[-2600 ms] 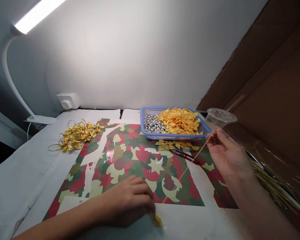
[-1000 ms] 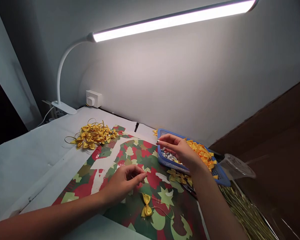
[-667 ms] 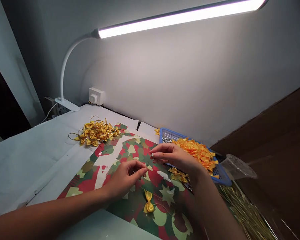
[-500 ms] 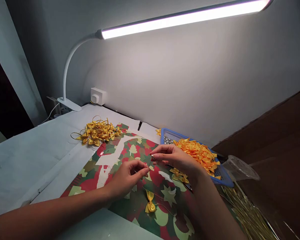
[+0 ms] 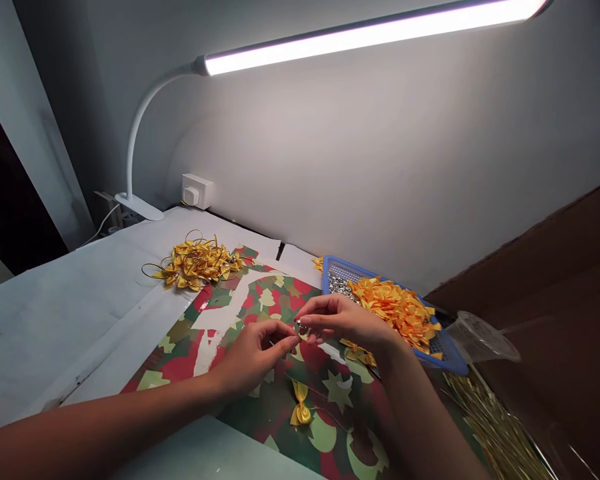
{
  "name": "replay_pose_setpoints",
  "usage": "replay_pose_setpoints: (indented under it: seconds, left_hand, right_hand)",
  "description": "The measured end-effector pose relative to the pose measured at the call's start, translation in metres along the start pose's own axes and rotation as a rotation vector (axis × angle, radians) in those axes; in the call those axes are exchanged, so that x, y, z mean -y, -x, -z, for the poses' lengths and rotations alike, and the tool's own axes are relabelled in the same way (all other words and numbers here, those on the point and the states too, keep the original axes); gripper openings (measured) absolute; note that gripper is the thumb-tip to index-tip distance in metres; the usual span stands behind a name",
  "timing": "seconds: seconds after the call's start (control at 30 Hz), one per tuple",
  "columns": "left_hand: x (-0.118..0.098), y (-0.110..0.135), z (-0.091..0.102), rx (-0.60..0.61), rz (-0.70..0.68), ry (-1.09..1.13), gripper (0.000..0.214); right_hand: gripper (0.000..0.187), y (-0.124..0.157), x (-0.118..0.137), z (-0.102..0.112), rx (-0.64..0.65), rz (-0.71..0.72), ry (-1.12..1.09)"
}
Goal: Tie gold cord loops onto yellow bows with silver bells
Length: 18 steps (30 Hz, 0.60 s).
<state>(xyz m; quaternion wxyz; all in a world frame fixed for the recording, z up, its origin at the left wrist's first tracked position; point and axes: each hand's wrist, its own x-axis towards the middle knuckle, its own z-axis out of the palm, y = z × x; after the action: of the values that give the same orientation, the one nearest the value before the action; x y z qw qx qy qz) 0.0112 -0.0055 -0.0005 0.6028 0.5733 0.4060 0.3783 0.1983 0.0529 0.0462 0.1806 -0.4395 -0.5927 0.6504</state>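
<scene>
My left hand (image 5: pixel 261 353) is closed in a pinch, thumb against forefinger, on the end of a thin cord that barely shows at the fingertips. Just to its right, my right hand (image 5: pixel 333 319) grips a small silver bell (image 5: pixel 301 326) between thumb and fingers. The bell almost touches the left fingertips. Below both hands a yellow satin bow (image 5: pixel 301 405) lies on the patterned sheet (image 5: pixel 260 427), with a thin cord trailing from it to the right.
A blue basket (image 5: pixel 453 357) at the right holds orange-yellow bows (image 5: pixel 395 310) and silver bells (image 5: pixel 337 285). Corded bows (image 5: pixel 200 261) are heaped at the back left. Gold cords (image 5: pixel 500 420) lie at lower right beside a clear plastic cup (image 5: pixel 483 340). A lamp (image 5: pixel 370 37) hangs overhead.
My right hand has moved slightly left and down, bringing the bell against or very near the left fingertips. My left hand and the bow below have stayed in place.
</scene>
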Motion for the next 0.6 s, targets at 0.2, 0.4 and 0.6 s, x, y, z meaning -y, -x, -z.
replay_pose_setpoints:
  seconds: [0.2,0.4,0.6]
  left_hand:
    - [0.0047,-0.0012,-0.0003,-0.003,-0.006,0.037,0.03]
    - [0.0043,-0.0009,-0.0003,-0.024,-0.023,0.025,0.029]
    - [0.0047,-0.0018,-0.0005,-0.065,-0.052,0.017,0.028]
  right_hand:
    - [0.021,0.0034,0.0034,-0.0009,0.003,0.105,0.09]
    - [0.022,-0.0033,-0.0034,0.0024,0.043,0.149,0.09]
    - [0.017,-0.0021,-0.003,0.002,0.041,0.195,0.053]
